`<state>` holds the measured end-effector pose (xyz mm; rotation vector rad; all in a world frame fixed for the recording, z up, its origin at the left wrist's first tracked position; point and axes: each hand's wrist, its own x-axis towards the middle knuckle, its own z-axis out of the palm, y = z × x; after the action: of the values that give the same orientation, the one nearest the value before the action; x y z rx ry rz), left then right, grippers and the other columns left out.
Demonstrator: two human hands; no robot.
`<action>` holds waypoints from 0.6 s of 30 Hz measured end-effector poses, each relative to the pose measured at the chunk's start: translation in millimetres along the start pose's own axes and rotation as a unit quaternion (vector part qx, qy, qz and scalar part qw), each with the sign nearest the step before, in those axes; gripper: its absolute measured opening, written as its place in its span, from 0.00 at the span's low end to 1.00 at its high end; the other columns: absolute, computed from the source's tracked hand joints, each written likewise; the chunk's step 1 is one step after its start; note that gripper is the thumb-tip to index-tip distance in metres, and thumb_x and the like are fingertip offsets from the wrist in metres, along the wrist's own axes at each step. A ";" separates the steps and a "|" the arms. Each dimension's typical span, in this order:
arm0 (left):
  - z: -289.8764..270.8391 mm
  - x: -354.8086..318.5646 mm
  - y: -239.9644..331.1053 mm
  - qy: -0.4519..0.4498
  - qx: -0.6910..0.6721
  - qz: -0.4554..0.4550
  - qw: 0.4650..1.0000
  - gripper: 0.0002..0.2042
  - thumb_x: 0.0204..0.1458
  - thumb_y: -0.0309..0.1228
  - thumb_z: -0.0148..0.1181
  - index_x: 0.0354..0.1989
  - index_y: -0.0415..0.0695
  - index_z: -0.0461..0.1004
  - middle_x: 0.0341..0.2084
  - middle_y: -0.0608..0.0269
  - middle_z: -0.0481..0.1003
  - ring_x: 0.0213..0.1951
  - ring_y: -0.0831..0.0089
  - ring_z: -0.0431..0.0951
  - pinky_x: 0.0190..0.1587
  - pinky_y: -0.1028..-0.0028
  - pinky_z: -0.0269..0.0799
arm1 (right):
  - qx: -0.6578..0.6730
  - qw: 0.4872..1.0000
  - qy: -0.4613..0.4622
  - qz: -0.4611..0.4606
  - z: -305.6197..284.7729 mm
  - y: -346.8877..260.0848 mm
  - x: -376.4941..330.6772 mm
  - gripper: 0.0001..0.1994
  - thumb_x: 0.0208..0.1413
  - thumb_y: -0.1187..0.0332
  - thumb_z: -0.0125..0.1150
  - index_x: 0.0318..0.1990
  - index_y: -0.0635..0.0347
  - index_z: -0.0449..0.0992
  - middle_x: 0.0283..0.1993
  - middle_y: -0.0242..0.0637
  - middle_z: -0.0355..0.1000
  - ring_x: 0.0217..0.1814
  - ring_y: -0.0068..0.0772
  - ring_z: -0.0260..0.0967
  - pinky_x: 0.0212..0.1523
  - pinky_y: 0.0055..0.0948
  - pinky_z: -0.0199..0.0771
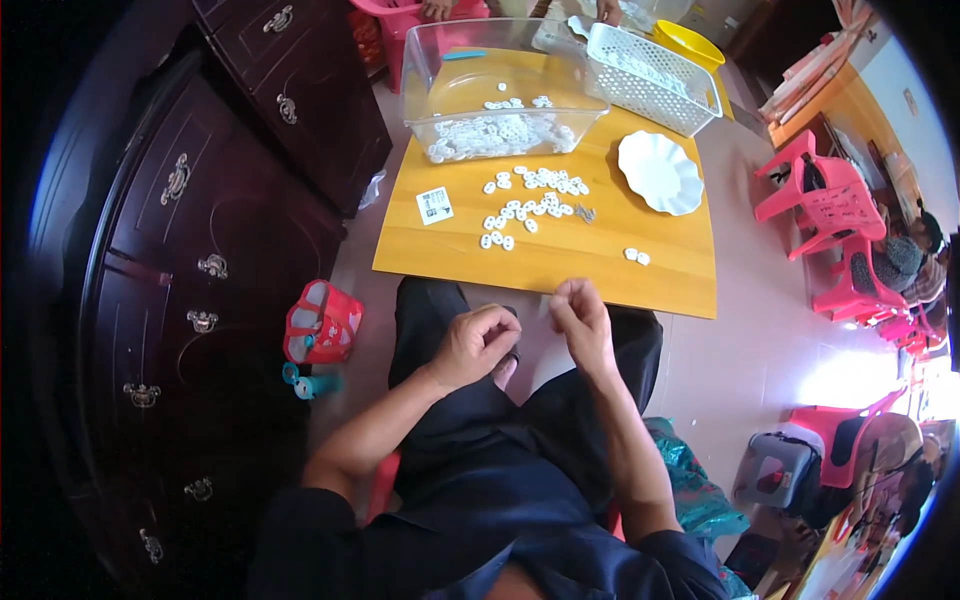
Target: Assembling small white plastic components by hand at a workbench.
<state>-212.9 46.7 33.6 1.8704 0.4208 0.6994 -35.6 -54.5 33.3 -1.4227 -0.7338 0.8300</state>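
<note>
Over my lap, just off the table's near edge, my left hand (480, 345) is closed in a pinch; whatever sits between its fingertips is too small to name. To its right my right hand (583, 318) is closed the same way, near the table edge, with a faint pale bit by its fingers that I cannot make out. The two hands stay apart. On the yellow wooden table (440, 262) lie several small white oval pieces (530, 208) with dark spots. Small grey metal bits (585, 213) lie beside them, and a few white pieces (637, 256) sit apart on the right.
A clear plastic bin (420, 110) holds many white pieces. Behind it on the right stands a white perforated basket (705, 100), with a yellow basin (690, 42) beyond. A scalloped white plate (660, 172) and a printed card (434, 205) lie on the table. Another person's hands (437, 9) show at the far side.
</note>
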 end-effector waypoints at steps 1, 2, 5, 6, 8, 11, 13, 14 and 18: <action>4.1 0.3 4.5 -0.002 -0.021 -0.034 0.999 0.03 0.54 0.21 0.62 0.32 0.38 0.74 0.25 0.62 0.75 0.26 0.75 0.78 0.30 0.74 0.72 | 0.077 0.997 -0.003 0.005 -3.7 5.5 -14.6 0.04 0.67 0.70 0.57 0.42 0.60 0.69 0.29 0.24 0.67 0.28 0.14 0.63 0.30 0.18 0.64; 9.3 -0.7 4.0 -0.008 -0.020 -0.034 0.999 0.03 0.54 0.21 0.62 0.32 0.38 0.74 0.25 0.62 0.75 0.26 0.75 0.78 0.30 0.74 0.72 | 0.102 0.995 -0.008 0.014 -9.5 8.5 -27.1 0.03 0.67 0.71 0.56 0.43 0.58 0.69 0.30 0.26 0.67 0.28 0.16 0.63 0.30 0.19 0.64; 33.8 -12.0 -8.7 -0.052 -0.149 -0.117 0.980 0.02 0.56 0.19 0.60 0.34 0.39 0.74 0.24 0.71 0.74 0.27 0.87 0.73 0.29 0.81 0.70 | 0.165 0.984 0.029 0.054 -16.4 23.4 -65.1 0.04 0.67 0.70 0.59 0.42 0.57 0.71 0.31 0.26 0.70 0.30 0.17 0.66 0.34 0.18 0.67; 38.5 -13.7 -7.9 -0.072 -0.140 -0.122 0.980 0.02 0.56 0.19 0.61 0.35 0.39 0.75 0.25 0.72 0.75 0.28 0.87 0.74 0.31 0.81 0.72 | 0.169 0.983 0.042 0.060 -17.8 28.6 -74.6 0.03 0.66 0.71 0.59 0.42 0.58 0.72 0.32 0.26 0.71 0.31 0.17 0.67 0.34 0.18 0.68; 47.2 -19.1 -7.9 -0.108 -0.111 -0.122 0.980 0.05 0.55 0.19 0.61 0.38 0.39 0.75 0.27 0.73 0.75 0.29 0.87 0.75 0.33 0.82 0.73 | 0.185 0.978 0.063 0.076 -20.5 36.9 -93.4 0.03 0.65 0.72 0.60 0.42 0.59 0.74 0.34 0.27 0.74 0.34 0.17 0.70 0.37 0.18 0.70; 59.4 -18.3 -1.3 -0.095 -0.093 -0.098 0.986 0.06 0.54 0.19 0.62 0.40 0.39 0.74 0.28 0.73 0.75 0.30 0.88 0.75 0.33 0.82 0.73 | 0.190 0.975 0.071 0.087 -22.3 38.0 -105.9 0.03 0.65 0.73 0.60 0.43 0.59 0.74 0.35 0.28 0.75 0.34 0.17 0.70 0.37 0.18 0.71; 63.4 -14.0 2.1 -0.100 -0.098 -0.105 0.985 0.07 0.55 0.20 0.62 0.40 0.40 0.74 0.29 0.73 0.75 0.31 0.89 0.74 0.33 0.82 0.72 | 0.226 0.966 0.094 0.084 -23.8 41.0 -108.2 0.04 0.64 0.74 0.60 0.45 0.59 0.74 0.36 0.27 0.75 0.35 0.16 0.70 0.38 0.18 0.71; 65.0 -9.5 6.1 -0.101 -0.100 -0.111 0.984 0.07 0.55 0.20 0.62 0.41 0.40 0.74 0.29 0.73 0.75 0.31 0.89 0.74 0.33 0.83 0.72 | 0.230 0.965 0.100 0.080 -26.0 43.3 -106.0 0.07 0.64 0.74 0.60 0.48 0.60 0.74 0.37 0.27 0.76 0.36 0.16 0.71 0.38 0.18 0.72; 70.5 -1.9 8.6 -0.086 -0.112 -0.106 0.984 0.07 0.55 0.19 0.62 0.41 0.40 0.74 0.26 0.69 0.74 0.29 0.84 0.73 0.31 0.80 0.70 | 0.251 0.961 0.090 0.074 -29.2 22.7 -100.7 0.06 0.64 0.74 0.61 0.47 0.62 0.76 0.36 0.28 0.77 0.35 0.16 0.72 0.39 0.18 0.73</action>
<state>-169.5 -8.1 21.0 1.6295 0.4061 0.4198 -66.2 -155.7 14.9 -1.0813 -0.2490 0.9107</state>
